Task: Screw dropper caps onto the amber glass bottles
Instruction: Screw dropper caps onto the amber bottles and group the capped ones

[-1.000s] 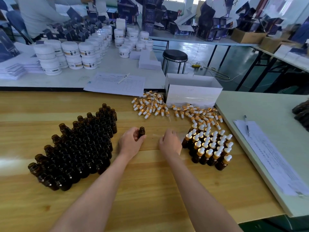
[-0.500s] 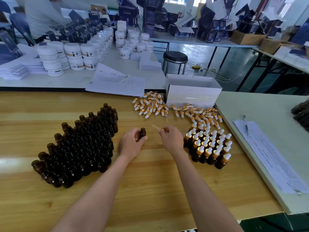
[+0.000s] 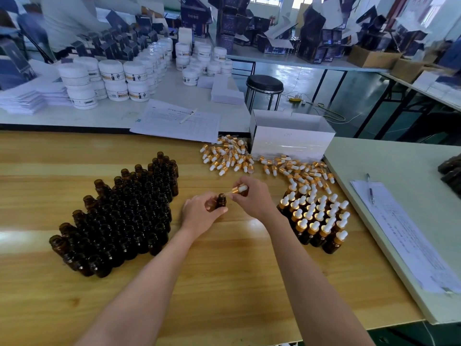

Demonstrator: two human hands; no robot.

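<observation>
Holding one amber bottle (image 3: 221, 200) in the left hand (image 3: 199, 213), with a dropper cap (image 3: 238, 189) in the right hand (image 3: 252, 196) at its mouth.

Left hand: fingers and thumb curled round the bottle body, bottle upright, just above the wooden table (image 3: 224, 283). Right hand: fingertips pinch the gold collar, cap tilted, white bulb up and to the right, glass tube pointing down-left at the bottle neck; whether the tube tip is inside cannot be told. Uncapped bottles (image 3: 124, 216) stand in a dense block to the left; capped bottles (image 3: 316, 221) are grouped to the right. Loose caps (image 3: 249, 163) lie scattered behind, against a white box (image 3: 289, 136).
</observation>
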